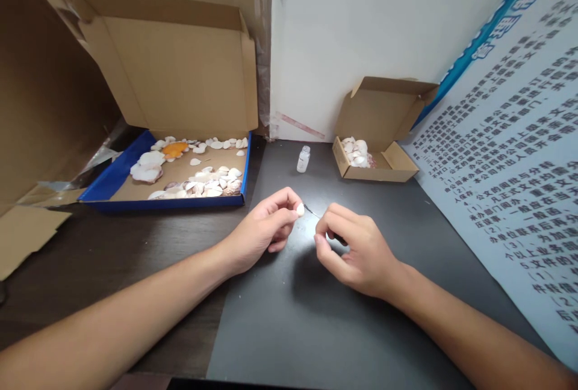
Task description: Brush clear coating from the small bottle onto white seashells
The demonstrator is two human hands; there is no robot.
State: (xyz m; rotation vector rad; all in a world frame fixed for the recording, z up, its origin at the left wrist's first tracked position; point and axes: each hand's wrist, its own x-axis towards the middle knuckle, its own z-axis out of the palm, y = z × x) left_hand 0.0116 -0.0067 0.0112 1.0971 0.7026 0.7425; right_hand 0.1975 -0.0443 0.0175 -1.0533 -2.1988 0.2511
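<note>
My left hand (270,221) pinches a small white seashell (300,209) between thumb and fingertips, above the dark grey mat. From my right hand (354,248), a thin applicator brush (311,212) with a dark tip reaches left toward the shell. Whether the tip touches the shell I cannot tell. A dark part of the brush's handle shows between the curled fingers; the rest is hidden. Just beyond both hands, a small clear bottle (303,160) stands upright on the mat, with no cap on it.
To the left lies an open blue-edged cardboard box (198,201) with many white shells and an orange scallop shell (175,149). A smaller open carton (379,173) at the back right holds more shells. A white panel rises behind; a printed sheet (510,197) borders the right.
</note>
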